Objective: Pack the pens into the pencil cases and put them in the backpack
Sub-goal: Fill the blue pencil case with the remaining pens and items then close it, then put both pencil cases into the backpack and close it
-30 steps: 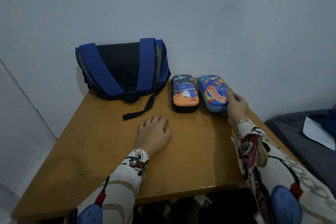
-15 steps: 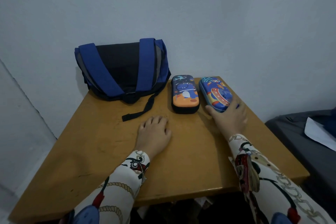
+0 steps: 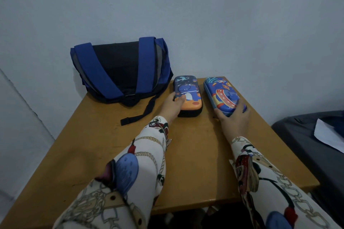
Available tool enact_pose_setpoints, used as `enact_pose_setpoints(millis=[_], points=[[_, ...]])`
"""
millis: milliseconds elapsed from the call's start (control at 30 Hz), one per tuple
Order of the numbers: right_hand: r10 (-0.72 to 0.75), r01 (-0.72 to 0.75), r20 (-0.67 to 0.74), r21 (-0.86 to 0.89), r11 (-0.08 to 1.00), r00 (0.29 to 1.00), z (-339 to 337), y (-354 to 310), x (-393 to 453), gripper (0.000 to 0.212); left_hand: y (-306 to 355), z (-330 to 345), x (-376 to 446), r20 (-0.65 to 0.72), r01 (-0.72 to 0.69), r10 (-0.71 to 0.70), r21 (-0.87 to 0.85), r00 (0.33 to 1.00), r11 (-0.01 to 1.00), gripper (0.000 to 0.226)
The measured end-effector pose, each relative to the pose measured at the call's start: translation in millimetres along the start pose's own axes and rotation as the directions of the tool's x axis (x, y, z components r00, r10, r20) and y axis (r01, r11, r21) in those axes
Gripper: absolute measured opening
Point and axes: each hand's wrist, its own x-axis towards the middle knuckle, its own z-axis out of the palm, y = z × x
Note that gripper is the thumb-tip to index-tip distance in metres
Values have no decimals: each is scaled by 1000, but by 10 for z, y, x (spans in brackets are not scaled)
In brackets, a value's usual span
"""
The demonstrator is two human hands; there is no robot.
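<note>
While both cases lie closed on the table (image 3: 104, 154), I read the step as taking hold. Beyond my left hand (image 3: 172, 105) stands the backpack (image 3: 119, 72). My left hand grips the dinosaur case (image 3: 189, 95); my right hand (image 3: 233, 119) grips the rocket case (image 3: 220, 95). No pens are visible. Next, I judge, a case needs opening.

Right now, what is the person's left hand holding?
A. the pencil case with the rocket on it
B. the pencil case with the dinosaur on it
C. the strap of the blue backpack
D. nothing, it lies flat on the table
B: the left hand grips the near end of the dinosaur pencil case, while the right hand holds the rocket pencil case.
</note>
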Motion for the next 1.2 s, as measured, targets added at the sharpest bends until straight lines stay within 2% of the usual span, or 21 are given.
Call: enact_pose_setpoints(millis=[133,467,767,900,1000,1100,1200], points=[[14,-13,-16,44,999,1000,-32,-31,-22,88,-30,81,59,20,-67,66,94,998,993,62],[6,-6,-8,89,996,1000,-65,-49,-44,88,-137,188,-82,5,-151,151,111,989,982,56],[7,-7,-3,42,999,1000,-48,-33,-36,90,-164,132,-202,40,-198,194,270,980,942,57],[11,-10,16,-31,999,1000,-44,-42,-36,92,-321,-254,-240,-74,-158,198,364,977,918,59],[11,-8,23,-136,991,1000,-62,-95,-58,85,-593,-729,-273,-173,-140,256,496,951,857,51],[-76,75,6,-228,971,997,-83,-145,-103,76,-795,-1160,-355,-220,-141,316,570,923,810,41],[-220,209,-26,-219,953,975,-92,-189,-187,73,-940,-1454,-412,-198,-161,327,575,924,802,37]])
